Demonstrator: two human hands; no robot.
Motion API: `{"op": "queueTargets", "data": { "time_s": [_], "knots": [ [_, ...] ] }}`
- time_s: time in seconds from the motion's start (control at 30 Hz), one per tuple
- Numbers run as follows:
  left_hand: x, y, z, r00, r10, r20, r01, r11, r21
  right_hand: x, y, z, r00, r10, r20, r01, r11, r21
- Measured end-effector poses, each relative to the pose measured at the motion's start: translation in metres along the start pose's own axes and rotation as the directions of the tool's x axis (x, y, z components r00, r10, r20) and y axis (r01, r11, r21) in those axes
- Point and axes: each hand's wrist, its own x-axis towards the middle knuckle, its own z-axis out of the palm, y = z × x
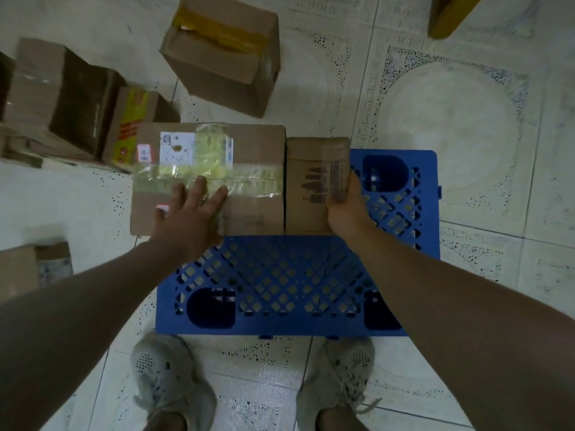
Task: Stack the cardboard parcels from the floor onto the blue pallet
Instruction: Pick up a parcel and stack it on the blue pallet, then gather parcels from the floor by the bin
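A blue lattice pallet lies on the tiled floor right in front of my feet. On its far left part rests a wide cardboard parcel with clear tape and a white label. My left hand lies flat on its top, fingers spread, holding nothing. Touching that parcel's right side stands a smaller brown parcel with printed markings. My right hand grips its near right corner, thumb on top.
Several more parcels stand on the floor: a taped box at the back, a yellow-and-red labelled one and stacked brown ones at the left, one at the near left. A yellow box sits far right.
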Motion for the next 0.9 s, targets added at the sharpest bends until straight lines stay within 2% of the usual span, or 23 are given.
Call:
{"op": "queueTargets", "data": {
  "time_s": [0.23, 0.33, 0.47, 0.57, 0.77, 0.9],
  "knots": [
    [-0.004, -0.003, -0.026, 0.995, -0.041, 0.093, 0.052, 0.991, -0.126, -0.006, -0.027, -0.011, 0.991, 0.125, 0.049, -0.115, 0.98, -0.165],
    [-0.03, -0.017, -0.063, 0.991, -0.067, 0.112, 0.088, 0.976, -0.197, -0.045, -0.063, -0.02, 0.995, 0.087, 0.049, -0.074, 0.975, -0.21],
    [-0.093, -0.039, -0.15, 0.989, -0.126, 0.083, 0.146, 0.937, -0.318, -0.126, -0.147, -0.034, 0.991, 0.051, 0.121, -0.014, 0.958, -0.288],
    [-0.148, -0.055, -0.217, 0.99, -0.133, 0.049, 0.142, 0.927, -0.348, -0.191, -0.217, -0.038, 0.99, 0.038, 0.135, 0.011, 0.938, -0.347],
    [-0.288, -0.127, -0.353, 0.987, -0.156, -0.026, 0.131, 0.9, -0.416, -0.336, -0.369, -0.021, 0.983, -0.124, 0.135, 0.173, 0.872, -0.457],
    [-0.373, -0.171, -0.402, 0.964, -0.239, -0.114, 0.156, 0.859, -0.487, -0.412, -0.436, 0.002, 0.956, -0.216, 0.198, 0.286, 0.837, -0.466]
  ]
}}
